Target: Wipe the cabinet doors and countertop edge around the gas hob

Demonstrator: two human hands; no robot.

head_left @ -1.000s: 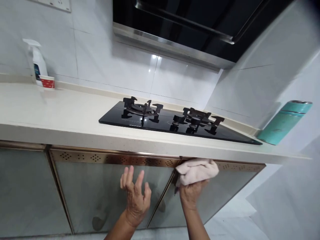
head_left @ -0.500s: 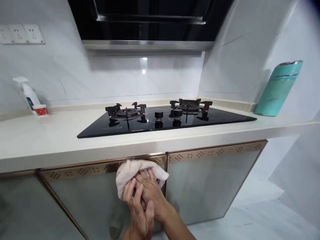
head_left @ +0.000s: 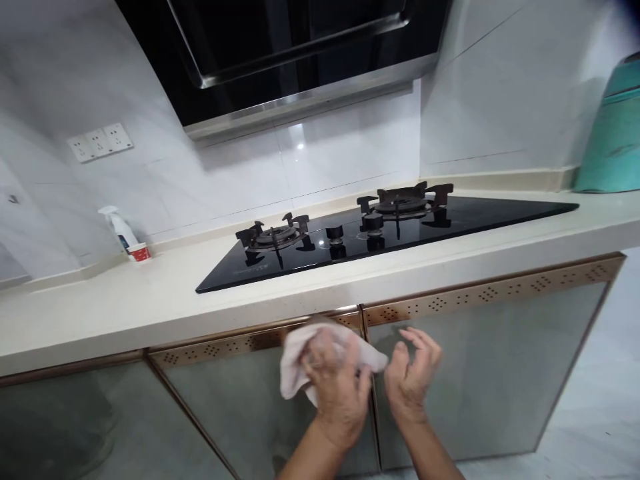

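A pale pinkish-white cloth (head_left: 295, 363) is bunched in front of the cabinet's perforated metal strip, just below the counter edge. My left hand (head_left: 343, 393) is closed on it, fingers slightly blurred and pressed into the folds. To the right, my right hand (head_left: 413, 377) is open with bent fingers apart, nothing in it. Its thumb side is close to the cloth's right corner; I cannot tell whether they touch. Behind both hands are the left frosted cabinet door (head_left: 240, 393) and the right frosted door (head_left: 490, 373), both closed.
Above the hands, a black gas hob (head_left: 310, 257) with two burners and two knobs sits on the white counter (head_left: 165, 293). A range hood (head_left: 300, 53) hangs over it. A spray bottle (head_left: 120, 230) and a red-white cup (head_left: 139, 252) stand left; a turquoise container (head_left: 613, 140) stands right.
My hands have separated: both were together at the cloth, and now my left hand has it while my right hand is apart to the right. The camera view has tilted and shifted.
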